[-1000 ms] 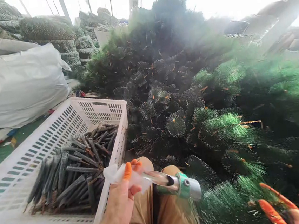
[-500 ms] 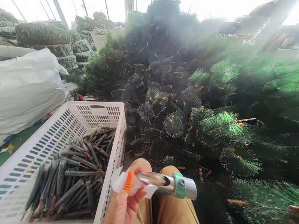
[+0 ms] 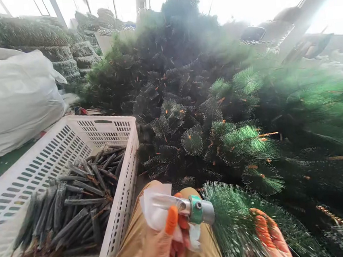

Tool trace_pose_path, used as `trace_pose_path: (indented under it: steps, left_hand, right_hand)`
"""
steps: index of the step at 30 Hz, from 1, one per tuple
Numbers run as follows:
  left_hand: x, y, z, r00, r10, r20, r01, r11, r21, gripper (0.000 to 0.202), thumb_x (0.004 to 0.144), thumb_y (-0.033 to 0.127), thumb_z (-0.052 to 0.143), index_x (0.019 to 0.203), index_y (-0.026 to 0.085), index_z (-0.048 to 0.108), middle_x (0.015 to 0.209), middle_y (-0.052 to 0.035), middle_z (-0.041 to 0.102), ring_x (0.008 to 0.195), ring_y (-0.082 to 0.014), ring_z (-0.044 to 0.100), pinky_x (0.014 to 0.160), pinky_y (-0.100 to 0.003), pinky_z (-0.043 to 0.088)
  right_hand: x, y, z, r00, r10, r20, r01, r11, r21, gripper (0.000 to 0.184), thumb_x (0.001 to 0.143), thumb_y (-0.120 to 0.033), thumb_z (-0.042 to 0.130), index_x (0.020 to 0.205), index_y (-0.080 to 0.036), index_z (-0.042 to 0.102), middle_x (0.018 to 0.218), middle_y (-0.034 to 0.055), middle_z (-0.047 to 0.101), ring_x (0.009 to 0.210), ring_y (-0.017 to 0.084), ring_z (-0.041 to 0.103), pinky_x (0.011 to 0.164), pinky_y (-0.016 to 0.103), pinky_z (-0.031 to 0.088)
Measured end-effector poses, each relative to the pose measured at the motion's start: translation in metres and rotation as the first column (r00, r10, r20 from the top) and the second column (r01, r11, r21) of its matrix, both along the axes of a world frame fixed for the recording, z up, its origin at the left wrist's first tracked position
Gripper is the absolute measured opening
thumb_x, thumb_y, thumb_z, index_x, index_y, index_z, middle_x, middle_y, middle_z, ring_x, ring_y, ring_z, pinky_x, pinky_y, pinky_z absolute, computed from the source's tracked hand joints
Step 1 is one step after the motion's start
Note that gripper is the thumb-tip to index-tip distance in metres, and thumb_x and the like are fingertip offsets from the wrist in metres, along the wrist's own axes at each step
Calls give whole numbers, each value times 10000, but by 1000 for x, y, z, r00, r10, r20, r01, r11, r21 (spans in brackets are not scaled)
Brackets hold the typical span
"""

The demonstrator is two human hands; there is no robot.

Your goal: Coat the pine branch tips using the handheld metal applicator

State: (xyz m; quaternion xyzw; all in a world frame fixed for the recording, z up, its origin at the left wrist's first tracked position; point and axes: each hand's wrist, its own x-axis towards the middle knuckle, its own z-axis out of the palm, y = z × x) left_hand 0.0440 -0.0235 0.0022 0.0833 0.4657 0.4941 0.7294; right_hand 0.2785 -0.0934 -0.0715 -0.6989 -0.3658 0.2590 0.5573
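My left hand (image 3: 164, 246), with orange finger caps, is closed around a shiny metal tube (image 3: 185, 208) with a green collar, wrapped at its near end in white cloth or plastic. My right hand (image 3: 268, 234), also orange-capped, grips a tuft of green artificial pine needles (image 3: 231, 215) and holds it against the tube's open end. Both hands are low in the head view, above my tan trousers (image 3: 131, 249).
A white slotted plastic crate (image 3: 55, 151) at the left holds several dark wrapped needle sticks (image 3: 72, 198). A large heap of artificial pine branches (image 3: 219, 116) fills the middle and right. White sacks (image 3: 13, 99) and stacked green rolls lie at the back left.
My right hand has come up from the lower right with a needle tuft and brought it to the tube's mouth. My left hand has turned the tube and shifted slightly right.
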Motion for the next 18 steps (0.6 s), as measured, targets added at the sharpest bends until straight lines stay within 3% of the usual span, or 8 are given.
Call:
trace_pose_path:
  steps: [3,5,8,11,15,18]
  left_hand:
    - [2,-1,-1,999,49,11,-49,999,3,552,506,522,852,867,158,647,455,51,514,375,-63,425,311,-132,271]
    - [4,-2,-3,1000,-6,28,7,1000,-14,630,489,565,839,917,148,641,424,63,489,350,-59,415,305,-133,247]
    - [4,-3,-7,997,-43,60,45,998,-38,710,473,614,817,990,167,623,465,59,527,347,-75,456,288,-134,227]
    - [-1,-2,-8,999,37,38,-37,999,-15,669,496,573,833,992,180,617,443,75,506,343,-68,441,294,-132,267]
    - [1,-1,-8,997,-46,69,48,998,-31,600,496,585,825,848,136,641,423,47,521,325,-62,448,282,-121,248]
    - [5,-2,-8,993,-30,114,33,999,-31,639,489,574,835,927,149,646,447,51,538,327,-74,472,275,-130,270]
  right_hand:
    - [-25,12,8,988,-135,-82,138,990,37,334,908,-409,508,1229,-321,477,920,46,697,691,206,692,574,324,602]
    - [-42,22,11,980,-157,-125,171,979,113,243,844,-402,621,1057,-310,547,844,4,688,668,168,677,577,263,587]
    - [-60,29,7,979,54,-194,-15,980,199,246,716,-406,758,860,-267,615,869,9,703,743,170,686,668,250,584]
    - [-59,24,-4,972,215,-90,-189,953,238,172,805,-390,672,903,-253,706,1167,97,642,976,225,655,824,309,558]
    - [-41,16,-19,941,332,-72,-306,920,244,170,813,-281,669,974,-280,727,1261,90,609,1132,265,600,922,349,521]
    - [-36,19,-20,933,340,-115,-323,935,143,209,852,-307,611,1037,-282,704,1239,92,634,1123,283,610,869,350,561]
